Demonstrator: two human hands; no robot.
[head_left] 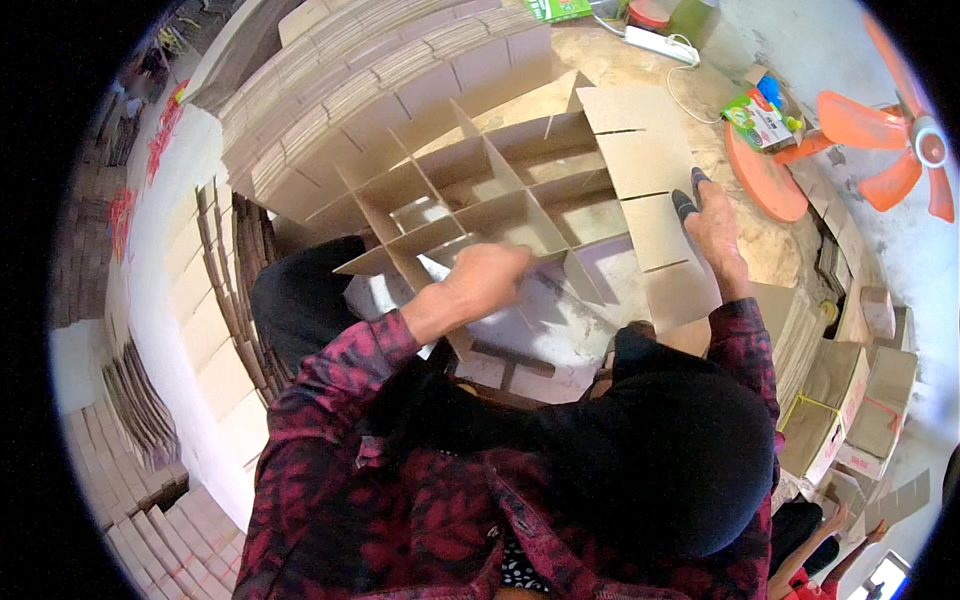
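Observation:
A cardboard divider grid (478,212) of interlocked strips stands in front of me, its cells open at the top. At its right side is a slotted cardboard strip (640,150), tilted with its broad face toward me. My right hand (715,228) grips the outer edge of this strip, dark covers on two of its fingers. My left hand (482,282) is closed at the grid's near edge, its fingertips slightly blurred and partly hidden behind the knuckles.
Stacked slotted cardboard strips (390,90) lie beyond the grid. More cardboard (215,290) stands at left. An orange fan (880,135), a green packet (757,118) and a white power strip (660,43) are at far right. Cardboard boxes (830,400) sit at right, near another person's hands (838,520).

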